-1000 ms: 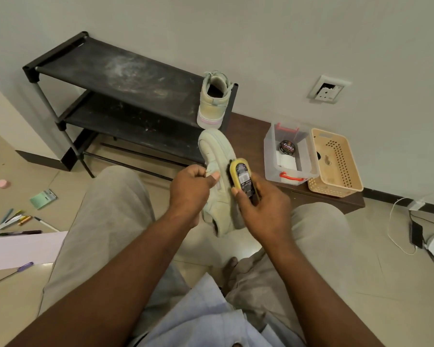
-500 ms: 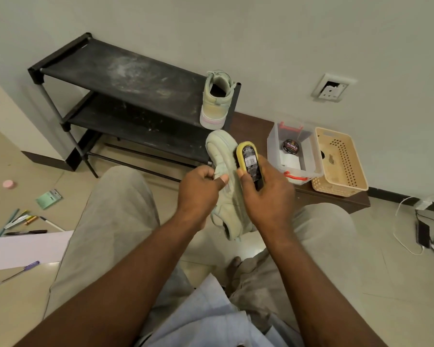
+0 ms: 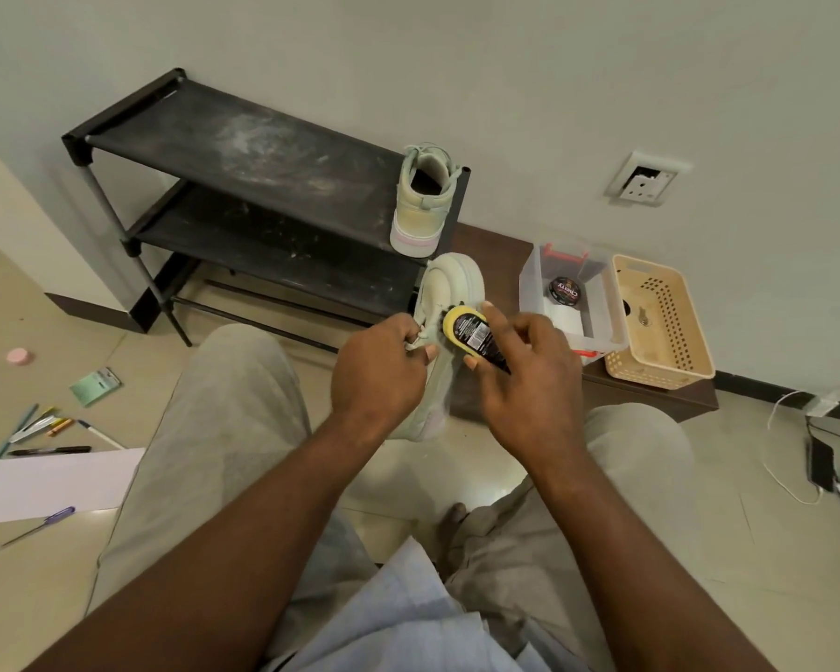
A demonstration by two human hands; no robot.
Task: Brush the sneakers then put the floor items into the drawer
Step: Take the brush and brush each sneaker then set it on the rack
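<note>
The left hand (image 3: 384, 368) gripped the sneaker (image 3: 452, 283); the right hand (image 3: 529, 380) curled its fingers (image 3: 501, 320) round the brush (image 3: 471, 332); short, light strokes seemed best.

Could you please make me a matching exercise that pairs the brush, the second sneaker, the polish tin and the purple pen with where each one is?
Things: 1 brush; 2 second sneaker; 3 polish tin; 4 purple pen.
Places: A floor, by the white paper; B clear box; C right hand; D black rack, top shelf.
Pairs: 1-C; 2-D; 3-B; 4-A.
</note>
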